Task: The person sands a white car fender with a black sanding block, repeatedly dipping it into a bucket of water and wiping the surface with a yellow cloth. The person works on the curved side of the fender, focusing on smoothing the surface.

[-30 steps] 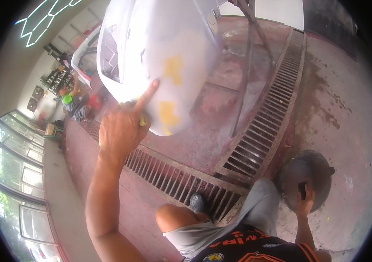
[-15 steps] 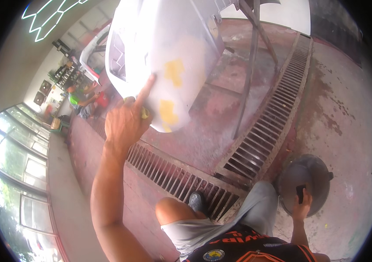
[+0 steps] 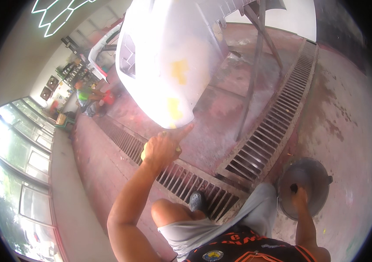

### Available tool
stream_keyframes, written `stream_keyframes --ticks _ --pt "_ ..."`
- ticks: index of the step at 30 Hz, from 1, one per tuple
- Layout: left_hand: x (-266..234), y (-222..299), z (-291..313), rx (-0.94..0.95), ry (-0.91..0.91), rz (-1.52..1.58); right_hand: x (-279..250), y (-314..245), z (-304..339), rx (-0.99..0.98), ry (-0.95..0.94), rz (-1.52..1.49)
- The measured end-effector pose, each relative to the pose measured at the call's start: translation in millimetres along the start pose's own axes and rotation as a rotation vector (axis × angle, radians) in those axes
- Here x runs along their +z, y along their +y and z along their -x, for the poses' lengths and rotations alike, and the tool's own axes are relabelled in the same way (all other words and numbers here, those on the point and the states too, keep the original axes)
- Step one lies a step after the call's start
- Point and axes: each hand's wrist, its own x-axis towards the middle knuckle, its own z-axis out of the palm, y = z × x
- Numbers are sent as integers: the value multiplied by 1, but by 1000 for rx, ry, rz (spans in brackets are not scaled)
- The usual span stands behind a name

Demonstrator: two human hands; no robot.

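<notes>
A large white car bumper (image 3: 164, 52) with yellow patches (image 3: 179, 72) is held up in front of me. My left hand (image 3: 162, 148) is just below its lower tip, index finger stretched out and the other fingers curled round a yellow-green piece of cloth or sponge (image 3: 143, 153), mostly hidden by the hand. Whether the fingertip touches the bumper, I cannot tell. To my right stands a dark grey bucket (image 3: 319, 174). My right hand (image 3: 300, 197) reaches down into it, closed on a small black block (image 3: 294, 188), whose exact kind does not show.
Metal drain grates (image 3: 277, 124) cross the reddish floor and meet near my foot. Thin stand legs (image 3: 253, 83) rise beneath the bumper. Farther left, a person (image 3: 87, 98) in a green top squats beside a red bucket (image 3: 108, 97). Windows (image 3: 15, 170) line the left side.
My left hand has moved down and to the right, from the bumper's face to below its lower tip. My right hand has shifted slightly within the bucket, with the black block still in it.
</notes>
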Motion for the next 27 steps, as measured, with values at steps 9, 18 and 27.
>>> stream_keyframes --ticks 9,18,27 --pt "76 19 52 -278 332 626 167 60 -150 -388 -103 415" --pt "-67 -50 17 -463 1175 1263 110 50 -90 62 23 173" --pt "-220 -51 -162 -348 1158 307 152 93 -138 65 33 291"
